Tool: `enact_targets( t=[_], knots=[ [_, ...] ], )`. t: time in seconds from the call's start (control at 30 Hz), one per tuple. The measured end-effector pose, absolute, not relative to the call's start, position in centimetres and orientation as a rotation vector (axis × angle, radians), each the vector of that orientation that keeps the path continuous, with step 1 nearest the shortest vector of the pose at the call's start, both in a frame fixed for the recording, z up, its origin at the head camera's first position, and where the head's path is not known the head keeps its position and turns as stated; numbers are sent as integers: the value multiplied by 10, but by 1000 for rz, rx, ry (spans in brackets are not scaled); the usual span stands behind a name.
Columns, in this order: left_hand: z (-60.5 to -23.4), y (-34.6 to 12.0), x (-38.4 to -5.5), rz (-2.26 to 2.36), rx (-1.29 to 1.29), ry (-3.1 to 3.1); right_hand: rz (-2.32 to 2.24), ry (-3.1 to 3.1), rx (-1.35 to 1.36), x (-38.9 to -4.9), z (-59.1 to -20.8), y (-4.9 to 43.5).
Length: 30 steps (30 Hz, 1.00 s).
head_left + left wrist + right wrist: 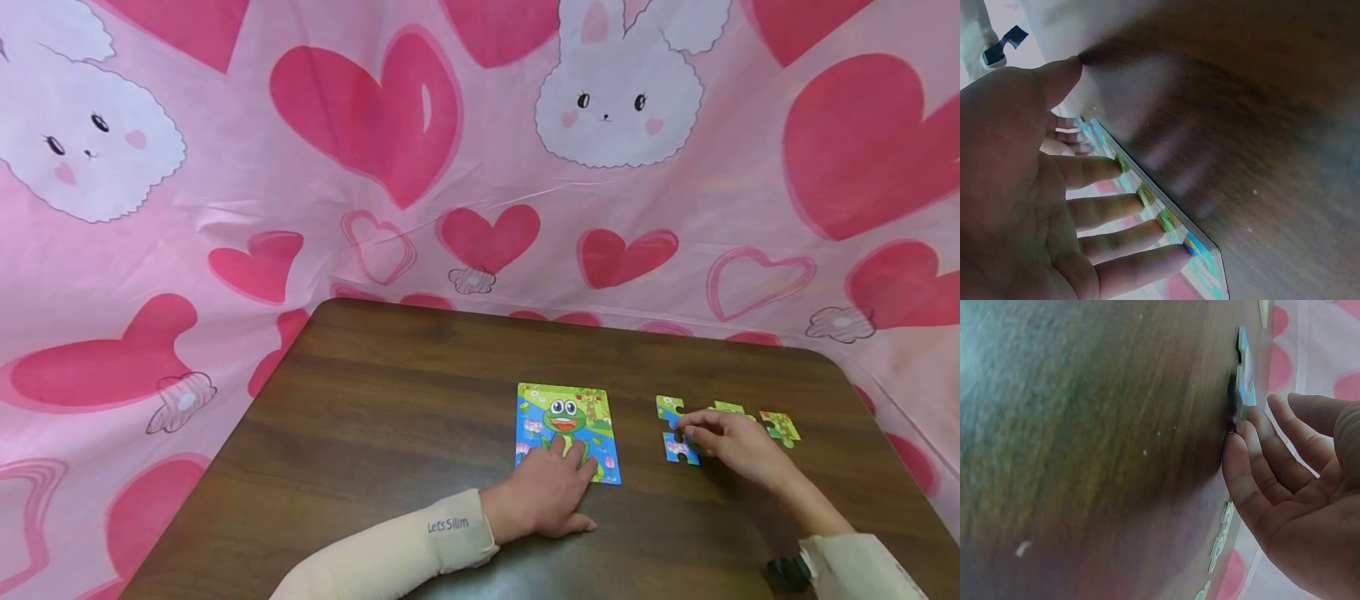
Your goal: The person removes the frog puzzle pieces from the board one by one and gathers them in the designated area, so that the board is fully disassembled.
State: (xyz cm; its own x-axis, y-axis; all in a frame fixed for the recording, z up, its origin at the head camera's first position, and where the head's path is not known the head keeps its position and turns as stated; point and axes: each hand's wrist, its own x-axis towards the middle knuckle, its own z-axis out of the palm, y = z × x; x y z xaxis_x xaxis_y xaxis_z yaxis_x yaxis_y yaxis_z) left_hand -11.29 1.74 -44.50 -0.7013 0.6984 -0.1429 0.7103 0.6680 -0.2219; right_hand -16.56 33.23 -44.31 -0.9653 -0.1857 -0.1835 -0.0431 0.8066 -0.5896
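Note:
My left hand (pixel 546 492) rests with its fingers extended on the lower part of a picture card (pixel 564 404) showing a green frog. In the left wrist view its fingertips lie along the card's edge (pixel 1166 200), thumb spread away over the wood. Further right, my right hand (pixel 738 442) pinches a jigsaw puzzle piece at its fingertips, which cover most of that piece. Just beyond those fingertips lies a green and blue piece (pixel 667 407); a blue and pink one (pixel 678 450) sits nearer. In the right wrist view several fingertips are at a piece's edge (pixel 1244 369).
Beyond my right hand lie a partly covered green piece (pixel 729 407) and another piece (pixel 782 427) with green and red. All are on a dark wooden table (pixel 360 417). A pink cloth (pixel 510 183) with hearts and rabbits hangs behind its far edge.

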Motion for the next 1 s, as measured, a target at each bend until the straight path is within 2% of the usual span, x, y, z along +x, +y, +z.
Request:
enact_targets(
  t=[0.57,1.0],
  knots=[
    [-443,17,-113,-405,1181,2812,-1064,2693,-232,-171,-440,342],
    [-444,17,-112,-399,1160,2793,-1078,2674,-193,-183,-434,322]
  ],
)
